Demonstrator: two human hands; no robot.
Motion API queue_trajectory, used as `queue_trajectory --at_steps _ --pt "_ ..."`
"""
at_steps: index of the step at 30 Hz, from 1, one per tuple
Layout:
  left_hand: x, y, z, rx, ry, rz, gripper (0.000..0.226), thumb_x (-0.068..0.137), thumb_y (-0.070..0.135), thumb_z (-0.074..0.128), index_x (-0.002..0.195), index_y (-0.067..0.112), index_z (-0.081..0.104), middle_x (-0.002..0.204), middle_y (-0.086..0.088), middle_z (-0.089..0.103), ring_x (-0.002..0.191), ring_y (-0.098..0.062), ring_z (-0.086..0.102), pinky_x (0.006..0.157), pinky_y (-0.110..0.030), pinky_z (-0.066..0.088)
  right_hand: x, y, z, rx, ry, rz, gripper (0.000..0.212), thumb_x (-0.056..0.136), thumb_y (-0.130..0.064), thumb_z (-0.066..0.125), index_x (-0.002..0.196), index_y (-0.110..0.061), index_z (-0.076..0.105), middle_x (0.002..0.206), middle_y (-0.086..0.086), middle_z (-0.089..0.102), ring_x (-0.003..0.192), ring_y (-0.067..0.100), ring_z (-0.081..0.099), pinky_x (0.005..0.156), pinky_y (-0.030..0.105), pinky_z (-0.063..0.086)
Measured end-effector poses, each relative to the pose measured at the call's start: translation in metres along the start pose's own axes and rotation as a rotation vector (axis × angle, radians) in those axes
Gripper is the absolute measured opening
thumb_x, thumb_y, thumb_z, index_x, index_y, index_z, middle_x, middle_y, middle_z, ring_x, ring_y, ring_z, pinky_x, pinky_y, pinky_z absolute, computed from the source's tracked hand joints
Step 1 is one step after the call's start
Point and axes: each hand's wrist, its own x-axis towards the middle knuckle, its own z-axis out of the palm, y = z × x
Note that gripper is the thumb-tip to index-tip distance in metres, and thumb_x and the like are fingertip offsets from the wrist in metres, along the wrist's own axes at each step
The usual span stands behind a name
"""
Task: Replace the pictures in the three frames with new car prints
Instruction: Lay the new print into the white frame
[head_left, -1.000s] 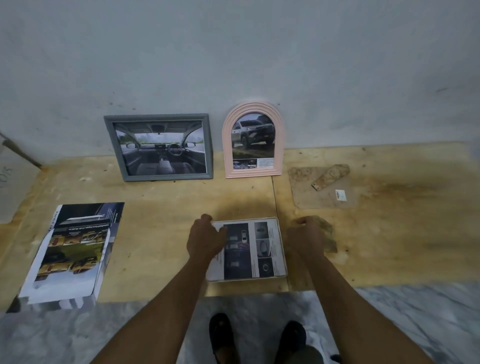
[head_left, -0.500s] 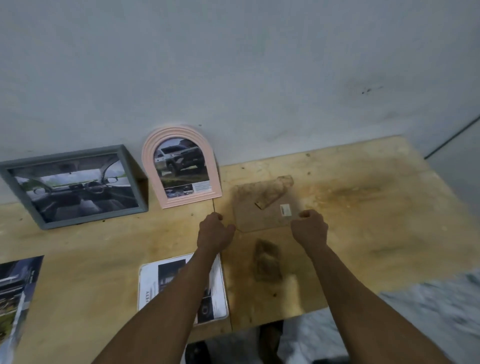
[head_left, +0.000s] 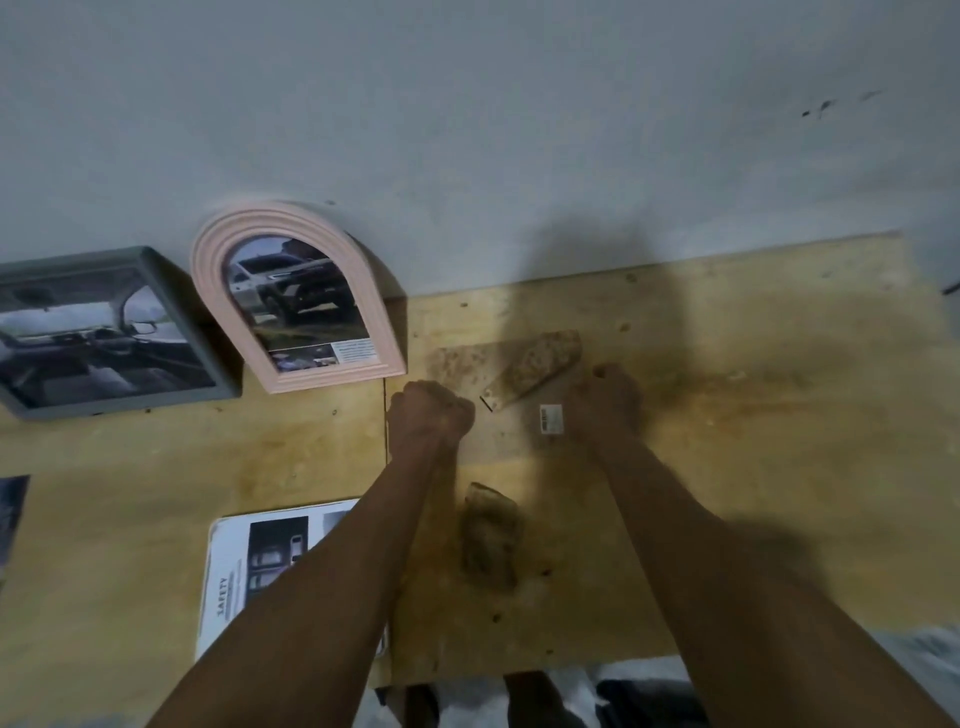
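head view: left hand (head_left: 431, 418) and right hand (head_left: 605, 402) curl their fingers at the left and right edges of a clear sheet (head_left: 483, 415) on the worktop (head_left: 753, 467); grip uncertain. right of pink arched frame (head_left: 296, 296); car print (head_left: 260, 561) lies below it.

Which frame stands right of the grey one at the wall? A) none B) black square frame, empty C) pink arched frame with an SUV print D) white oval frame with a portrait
C: the pink arched frame leans on the wall just right of the grey frame, and it shows an SUV print.
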Motion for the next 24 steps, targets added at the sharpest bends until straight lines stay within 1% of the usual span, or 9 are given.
queue_trajectory --at_steps 4,8,10,12,14,17,19,21,24 --pt "0.004 0.007 0.003 -0.014 -0.019 -0.024 0.027 0.075 0.034 0.063 0.077 0.009 0.072 0.088 -0.008 0.071 0.085 -0.028 0.067 0.081 -0.040 0.059 0.006 -0.004 0.004 0.046 -0.025 0.059 0.032 0.084 -0.020 0.065 0.111 -0.004 0.062 0.116 0.020 0.063 0.107 0.034 0.060 0.077 0.032 0.045" --pt "0.016 0.004 0.006 -0.025 -0.041 -0.125 0.059 0.064 0.048 0.067 0.107 0.007 0.067 0.109 -0.008 0.067 0.100 -0.029 0.065 0.089 -0.041 0.057 0.010 -0.007 0.004 0.073 -0.017 0.098 0.034 0.084 -0.022 0.066 0.112 -0.004 0.063 0.116 0.020 0.064 0.109 0.035 0.060 0.085 0.036 0.048" --pt "0.019 0.002 0.007 -0.054 -0.043 -0.159 0.065 0.067 0.045 0.073 0.117 0.005 0.061 0.114 -0.009 0.065 0.106 -0.029 0.063 0.092 -0.040 0.056 0.011 -0.007 0.005 0.089 -0.017 0.118 0.034 0.086 -0.023 0.066 0.113 -0.004 0.064 0.117 0.020 0.065 0.109 0.034 0.061 0.082 0.033 0.047" --pt "0.021 0.002 0.006 -0.097 -0.046 -0.179 0.063 0.068 0.040 0.075 0.118 0.005 0.058 0.114 -0.009 0.065 0.106 -0.029 0.063 0.092 -0.039 0.056 0.013 -0.007 0.004 0.112 -0.030 0.138 0.033 0.089 -0.024 0.064 0.114 -0.004 0.065 0.117 0.019 0.065 0.108 0.033 0.062 0.074 0.028 0.042" --pt "0.019 0.002 0.005 -0.155 -0.054 -0.191 0.059 0.065 0.035 0.075 0.113 0.005 0.059 0.109 -0.010 0.067 0.100 -0.028 0.065 0.088 -0.042 0.059 0.012 -0.007 0.002 0.128 -0.036 0.157 0.031 0.091 -0.024 0.062 0.112 -0.002 0.067 0.115 0.019 0.067 0.105 0.033 0.063 0.071 0.026 0.038" --pt "0.017 -0.001 0.004 -0.155 -0.040 -0.180 0.058 0.067 0.027 0.081 0.114 0.006 0.055 0.108 -0.007 0.064 0.099 -0.026 0.063 0.086 -0.040 0.059 0.007 -0.009 -0.004 0.144 -0.051 0.163 0.034 0.094 -0.027 0.058 0.107 0.001 0.070 0.111 0.020 0.068 0.102 0.034 0.064 0.072 0.029 0.044" --pt "0.012 -0.003 0.003 -0.147 -0.042 -0.171 0.067 0.063 0.029 0.083 0.118 0.006 0.054 0.114 -0.008 0.063 0.104 -0.025 0.062 0.088 -0.040 0.058 0.001 -0.010 -0.008 0.164 -0.045 0.170 0.037 0.093 -0.030 0.057 0.108 0.002 0.070 0.110 0.019 0.069 0.101 0.034 0.065 0.076 0.031 0.048" --pt "0.004 -0.005 -0.003 -0.178 -0.045 -0.161 0.075 0.059 0.031 0.087 0.122 0.006 0.054 0.119 -0.010 0.061 0.108 -0.026 0.060 0.090 -0.039 0.057 -0.009 -0.011 -0.012 0.180 -0.019 0.172 0.038 0.092 -0.031 0.057 0.109 0.000 0.070 0.110 0.019 0.069 0.102 0.032 0.065 0.076 0.030 0.047" --pt "-0.011 -0.010 -0.020 -0.223 -0.037 -0.133 0.070 0.063 0.027 0.090 0.120 0.007 0.054 0.114 -0.008 0.061 0.101 -0.023 0.062 0.080 -0.032 0.057 -0.032 -0.016 -0.020 0.230 0.008 0.151 0.034 0.091 -0.031 0.060 0.103 -0.002 0.073 0.105 0.019 0.070 0.096 0.032 0.067 0.072 0.030 0.047"
